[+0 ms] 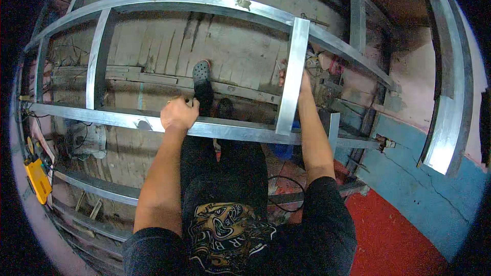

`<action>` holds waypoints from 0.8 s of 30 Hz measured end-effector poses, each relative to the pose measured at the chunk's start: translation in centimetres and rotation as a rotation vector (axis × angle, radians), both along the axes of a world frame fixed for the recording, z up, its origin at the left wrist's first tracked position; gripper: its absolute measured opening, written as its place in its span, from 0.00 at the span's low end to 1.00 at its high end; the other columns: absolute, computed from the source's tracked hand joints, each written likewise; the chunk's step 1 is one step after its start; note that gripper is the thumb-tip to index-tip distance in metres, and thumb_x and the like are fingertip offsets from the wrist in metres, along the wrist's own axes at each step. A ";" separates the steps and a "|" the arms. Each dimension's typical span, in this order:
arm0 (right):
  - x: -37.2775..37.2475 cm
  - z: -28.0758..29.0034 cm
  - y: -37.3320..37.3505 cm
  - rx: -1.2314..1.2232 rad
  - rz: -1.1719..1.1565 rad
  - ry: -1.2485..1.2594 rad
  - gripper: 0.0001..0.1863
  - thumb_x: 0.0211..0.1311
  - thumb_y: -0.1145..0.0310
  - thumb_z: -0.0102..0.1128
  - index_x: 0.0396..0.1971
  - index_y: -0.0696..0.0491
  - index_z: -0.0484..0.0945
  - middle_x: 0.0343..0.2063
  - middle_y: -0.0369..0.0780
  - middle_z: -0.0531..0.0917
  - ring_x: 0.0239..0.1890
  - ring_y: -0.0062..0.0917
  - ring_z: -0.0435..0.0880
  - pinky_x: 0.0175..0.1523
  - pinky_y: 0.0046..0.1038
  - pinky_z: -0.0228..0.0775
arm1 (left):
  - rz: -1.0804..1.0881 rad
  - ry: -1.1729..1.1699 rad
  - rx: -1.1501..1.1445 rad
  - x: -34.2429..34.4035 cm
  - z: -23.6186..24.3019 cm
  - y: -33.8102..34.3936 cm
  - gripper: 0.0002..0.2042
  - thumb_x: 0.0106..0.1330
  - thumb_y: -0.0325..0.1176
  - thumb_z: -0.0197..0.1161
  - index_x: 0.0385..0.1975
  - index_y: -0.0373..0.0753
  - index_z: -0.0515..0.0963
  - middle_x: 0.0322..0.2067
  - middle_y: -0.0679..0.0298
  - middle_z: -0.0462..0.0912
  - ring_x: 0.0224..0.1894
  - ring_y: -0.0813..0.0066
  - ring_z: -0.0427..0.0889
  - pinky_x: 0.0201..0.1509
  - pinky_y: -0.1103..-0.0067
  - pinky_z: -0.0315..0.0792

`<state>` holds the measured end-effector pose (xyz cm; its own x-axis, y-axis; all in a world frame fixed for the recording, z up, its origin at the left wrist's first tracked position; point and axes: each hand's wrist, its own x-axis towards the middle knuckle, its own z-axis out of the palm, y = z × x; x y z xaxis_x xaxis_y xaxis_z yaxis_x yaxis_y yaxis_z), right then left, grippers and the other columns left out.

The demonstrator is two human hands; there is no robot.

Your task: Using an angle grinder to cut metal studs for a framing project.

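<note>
My left hand (178,114) is closed over a long silvery metal beam (240,130) running across in front of my body. A short, upright-looking metal crosspiece (293,71) joins this beam to a second, curved-looking beam (153,1) farther off. Behind the crosspiece is my right hand (306,79), mostly hidden by it. Curled fingertips show on its left side, next to a thin pale object too small to name. Both beams belong to one open metal frame with several crosspieces.
Below the frame lies a worn plank floor (153,46), where my grey clog (201,71) stands. A yellow device (38,180) hangs at the left. On the right are a blue wall (409,163), a red surface (388,235) and another metal bar (445,133). A black cable (303,194) loops near my right elbow.
</note>
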<state>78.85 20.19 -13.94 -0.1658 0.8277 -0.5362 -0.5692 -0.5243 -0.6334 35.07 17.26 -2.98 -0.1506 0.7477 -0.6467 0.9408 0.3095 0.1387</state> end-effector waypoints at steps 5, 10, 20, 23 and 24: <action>-0.4 -1.0 -0.4 -0.016 -0.028 0.260 0.61 0.62 0.11 0.37 0.61 0.61 0.78 0.50 0.58 0.87 0.44 0.53 0.89 0.51 0.57 0.82 | -0.030 0.076 -0.041 0.0 -0.1 0.1 0.27 0.72 0.60 0.58 0.49 0.42 0.90 0.50 0.48 0.91 0.56 0.49 0.89 0.63 0.60 0.81; -1.0 0.9 -1.3 -0.087 0.013 -0.066 0.70 0.46 0.03 0.40 0.59 0.62 0.80 0.57 0.59 0.84 0.48 0.51 0.89 0.56 0.53 0.83 | -0.030 0.035 -0.043 -0.1 -0.5 0.1 0.27 0.72 0.59 0.58 0.51 0.43 0.90 0.51 0.49 0.91 0.56 0.49 0.89 0.63 0.60 0.81; 0.9 2.9 -1.7 -0.120 -0.096 0.158 0.58 0.56 0.13 0.46 0.54 0.60 0.81 0.37 0.56 0.88 0.31 0.49 0.87 0.36 0.50 0.79 | -0.041 0.039 -0.033 -0.1 0.0 0.1 0.27 0.72 0.59 0.57 0.47 0.41 0.90 0.47 0.46 0.91 0.54 0.47 0.90 0.61 0.59 0.81; 1.3 2.7 -1.3 -0.122 -0.113 0.064 0.58 0.56 0.12 0.46 0.55 0.59 0.81 0.36 0.56 0.88 0.30 0.48 0.86 0.37 0.49 0.78 | -0.025 0.025 0.002 -0.1 -0.2 -0.1 0.27 0.72 0.59 0.58 0.46 0.40 0.91 0.47 0.46 0.91 0.54 0.47 0.90 0.61 0.59 0.81; 1.3 2.8 -1.3 -0.110 -0.066 0.073 0.58 0.56 0.12 0.46 0.55 0.59 0.80 0.36 0.56 0.87 0.29 0.48 0.85 0.37 0.48 0.78 | -0.019 0.023 0.009 -0.1 -0.3 -0.1 0.28 0.71 0.59 0.58 0.46 0.40 0.91 0.47 0.46 0.91 0.54 0.47 0.90 0.61 0.59 0.81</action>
